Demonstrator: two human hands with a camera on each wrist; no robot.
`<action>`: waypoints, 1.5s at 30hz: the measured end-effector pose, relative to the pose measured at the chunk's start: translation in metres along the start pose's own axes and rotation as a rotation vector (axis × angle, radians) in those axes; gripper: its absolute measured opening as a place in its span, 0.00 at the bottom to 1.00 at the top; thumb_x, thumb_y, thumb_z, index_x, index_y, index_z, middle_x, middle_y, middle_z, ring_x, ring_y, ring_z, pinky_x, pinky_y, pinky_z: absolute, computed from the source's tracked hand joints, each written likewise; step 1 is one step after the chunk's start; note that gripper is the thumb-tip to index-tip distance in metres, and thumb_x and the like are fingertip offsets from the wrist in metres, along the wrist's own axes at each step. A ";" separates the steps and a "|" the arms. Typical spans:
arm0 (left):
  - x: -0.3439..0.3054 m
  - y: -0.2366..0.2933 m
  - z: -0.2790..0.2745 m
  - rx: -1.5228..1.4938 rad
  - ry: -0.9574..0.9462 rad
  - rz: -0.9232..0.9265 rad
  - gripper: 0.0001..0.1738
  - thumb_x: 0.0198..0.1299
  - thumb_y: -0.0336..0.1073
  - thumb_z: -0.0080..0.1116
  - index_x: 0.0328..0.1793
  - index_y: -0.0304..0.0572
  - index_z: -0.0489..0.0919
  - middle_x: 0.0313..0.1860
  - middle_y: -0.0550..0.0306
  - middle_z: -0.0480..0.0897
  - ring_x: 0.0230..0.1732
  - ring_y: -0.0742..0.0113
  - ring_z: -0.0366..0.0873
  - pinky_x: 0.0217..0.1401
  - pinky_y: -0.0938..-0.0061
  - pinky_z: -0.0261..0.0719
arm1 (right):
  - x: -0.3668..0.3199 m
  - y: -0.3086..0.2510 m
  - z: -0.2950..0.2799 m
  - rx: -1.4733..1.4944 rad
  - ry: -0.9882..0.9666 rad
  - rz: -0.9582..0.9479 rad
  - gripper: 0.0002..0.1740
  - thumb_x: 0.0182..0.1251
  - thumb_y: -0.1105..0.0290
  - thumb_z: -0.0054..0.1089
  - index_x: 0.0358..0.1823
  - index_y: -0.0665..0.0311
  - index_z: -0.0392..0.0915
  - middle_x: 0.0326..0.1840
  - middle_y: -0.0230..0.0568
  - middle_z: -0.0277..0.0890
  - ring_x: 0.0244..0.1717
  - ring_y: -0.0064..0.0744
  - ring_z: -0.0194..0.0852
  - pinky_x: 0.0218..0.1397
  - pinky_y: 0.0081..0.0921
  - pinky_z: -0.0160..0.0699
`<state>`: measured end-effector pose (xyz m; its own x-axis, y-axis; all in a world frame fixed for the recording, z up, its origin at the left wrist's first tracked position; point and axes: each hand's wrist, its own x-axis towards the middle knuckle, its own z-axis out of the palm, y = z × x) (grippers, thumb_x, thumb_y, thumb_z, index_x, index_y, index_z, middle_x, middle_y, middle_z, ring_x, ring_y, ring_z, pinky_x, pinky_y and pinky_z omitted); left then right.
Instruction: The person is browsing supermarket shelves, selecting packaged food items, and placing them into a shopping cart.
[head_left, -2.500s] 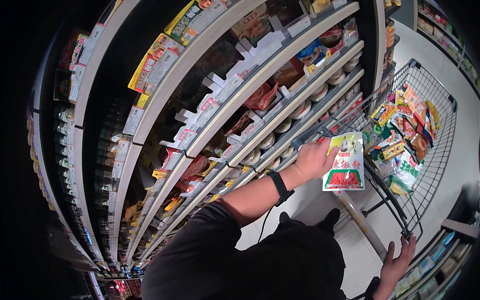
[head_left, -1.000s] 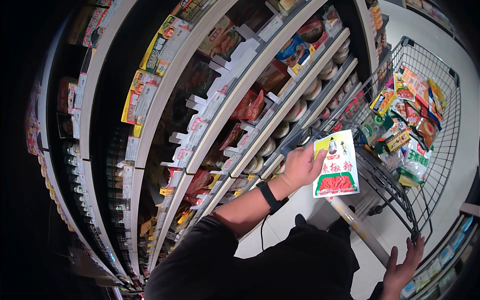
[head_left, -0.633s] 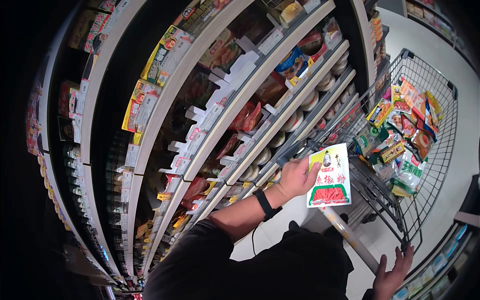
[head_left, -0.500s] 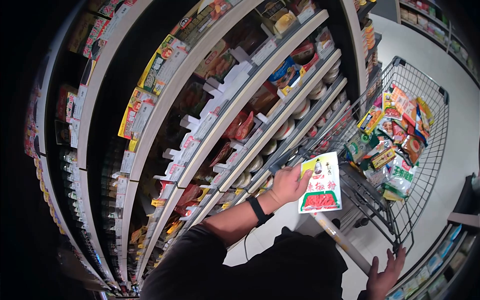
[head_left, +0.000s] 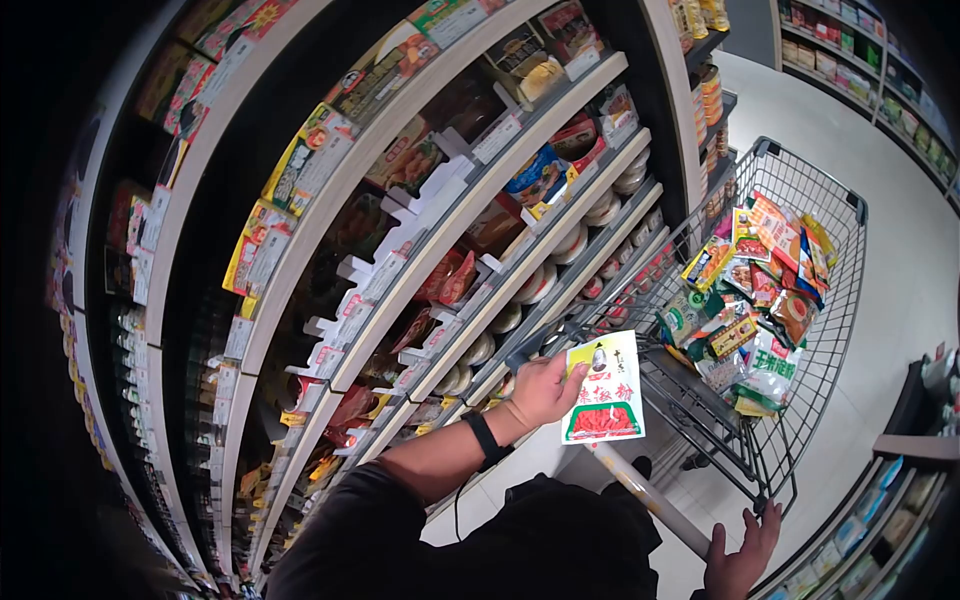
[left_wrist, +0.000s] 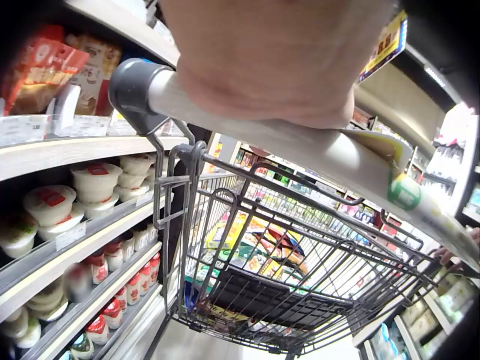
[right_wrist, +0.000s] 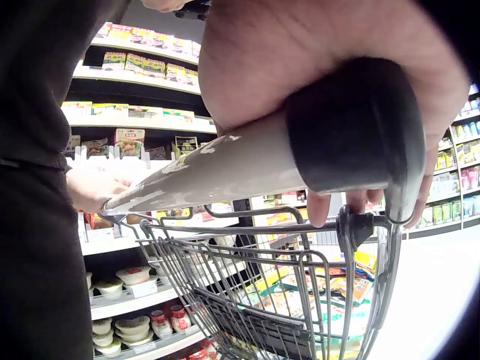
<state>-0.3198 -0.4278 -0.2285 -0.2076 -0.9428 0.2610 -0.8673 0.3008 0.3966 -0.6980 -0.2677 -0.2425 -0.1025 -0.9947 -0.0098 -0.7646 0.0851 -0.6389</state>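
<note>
My left hand (head_left: 545, 390) holds a packet of chili powder (head_left: 603, 388) by its left edge, thumb lying on the printed front. The packet is white and yellow with a red picture framed in green. It overlaps the cart's handle bar (head_left: 650, 500) in the head view. In the left wrist view, the left wrist (left_wrist: 270, 64) sits right over the handle bar. My right hand (head_left: 742, 555) rests its palm on the bar's black end cap (right_wrist: 352, 127), fingers loosely extended past it. The wire shopping cart (head_left: 812, 420) stands in front of me, with several colourful food packets (head_left: 765, 300) inside.
Tall shelves (head_left: 480, 210) with price tags, pouches and boxes run along the left, close to the cart. Lower rows hold white tubs (left_wrist: 97, 182). Another low shelf (head_left: 850, 535) stands at the right. Pale floor (head_left: 910, 270) extends beyond the cart.
The shelves, cart and both hands have shifted left and down in the head view. My left hand keeps hold of the chili powder packet, and the right hand stays at the bar's end.
</note>
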 end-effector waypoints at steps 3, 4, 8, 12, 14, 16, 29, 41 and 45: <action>-0.003 0.002 0.006 0.034 0.032 -0.019 0.14 0.66 0.41 0.57 0.32 0.40 0.73 0.13 0.47 0.73 0.18 0.42 0.75 0.23 0.53 0.73 | 0.000 0.005 0.001 -0.003 0.017 -0.040 0.24 0.61 0.58 0.69 0.50 0.71 0.80 0.62 0.67 0.71 0.67 0.69 0.63 0.70 0.56 0.62; -0.005 0.000 0.008 0.064 0.004 -0.020 0.14 0.66 0.42 0.57 0.35 0.40 0.74 0.14 0.46 0.74 0.19 0.43 0.76 0.23 0.52 0.73 | -0.001 0.007 0.002 -0.009 0.021 -0.051 0.24 0.61 0.58 0.68 0.50 0.71 0.80 0.61 0.68 0.71 0.66 0.69 0.64 0.69 0.55 0.63; -0.006 0.009 0.009 0.093 0.024 -0.006 0.14 0.67 0.43 0.54 0.37 0.40 0.72 0.16 0.46 0.76 0.19 0.44 0.76 0.23 0.51 0.73 | -0.006 0.018 0.010 -0.082 0.045 -0.077 0.23 0.63 0.58 0.66 0.49 0.73 0.81 0.59 0.68 0.72 0.64 0.67 0.65 0.68 0.51 0.65; -0.015 0.009 0.013 0.123 0.065 -0.028 0.14 0.66 0.44 0.56 0.38 0.39 0.73 0.16 0.46 0.75 0.21 0.43 0.76 0.24 0.51 0.74 | -0.012 0.017 0.014 -0.183 0.043 -0.043 0.21 0.65 0.61 0.63 0.49 0.72 0.82 0.61 0.62 0.74 0.63 0.62 0.68 0.67 0.48 0.67; -0.021 0.006 0.016 0.136 0.051 -0.048 0.15 0.68 0.45 0.53 0.40 0.39 0.73 0.18 0.45 0.77 0.22 0.44 0.78 0.26 0.51 0.75 | -0.018 0.024 0.023 -0.133 -0.018 0.111 0.17 0.62 0.63 0.63 0.45 0.70 0.81 0.71 0.60 0.65 0.74 0.61 0.55 0.74 0.49 0.57; -0.025 0.015 -0.001 0.123 0.002 -0.114 0.17 0.69 0.47 0.50 0.43 0.39 0.76 0.23 0.44 0.81 0.25 0.45 0.81 0.30 0.51 0.77 | -0.022 0.027 0.025 -0.177 0.050 0.049 0.17 0.63 0.62 0.61 0.41 0.71 0.82 0.67 0.61 0.68 0.70 0.60 0.60 0.71 0.48 0.60; -0.060 0.006 0.002 -0.289 0.020 -0.138 0.17 0.71 0.44 0.47 0.52 0.36 0.71 0.34 0.37 0.82 0.39 0.37 0.80 0.45 0.46 0.75 | 0.022 0.074 -0.030 -0.341 -0.252 -0.215 0.27 0.69 0.59 0.49 0.60 0.74 0.75 0.60 0.63 0.72 0.63 0.60 0.66 0.69 0.45 0.62; -0.243 -0.004 -0.064 -0.434 -0.037 0.003 0.20 0.71 0.46 0.49 0.50 0.34 0.73 0.40 0.34 0.81 0.51 0.36 0.74 0.59 0.51 0.68 | -0.112 0.064 -0.012 -0.462 -0.296 -0.314 0.24 0.71 0.58 0.47 0.57 0.69 0.79 0.52 0.61 0.79 0.56 0.60 0.74 0.60 0.45 0.71; -0.287 -0.009 -0.078 -0.397 -0.055 0.003 0.23 0.70 0.48 0.48 0.53 0.32 0.74 0.42 0.33 0.81 0.49 0.36 0.75 0.59 0.51 0.69 | -0.179 0.002 -0.006 -0.358 -0.279 0.052 0.26 0.72 0.55 0.49 0.59 0.69 0.78 0.54 0.60 0.79 0.58 0.56 0.73 0.64 0.40 0.67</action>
<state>-0.2165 -0.1484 -0.2382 -0.2432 -0.9447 0.2199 -0.6265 0.3261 0.7080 -0.6851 -0.0892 -0.2375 -0.0082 -0.9620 -0.2729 -0.9397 0.1008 -0.3269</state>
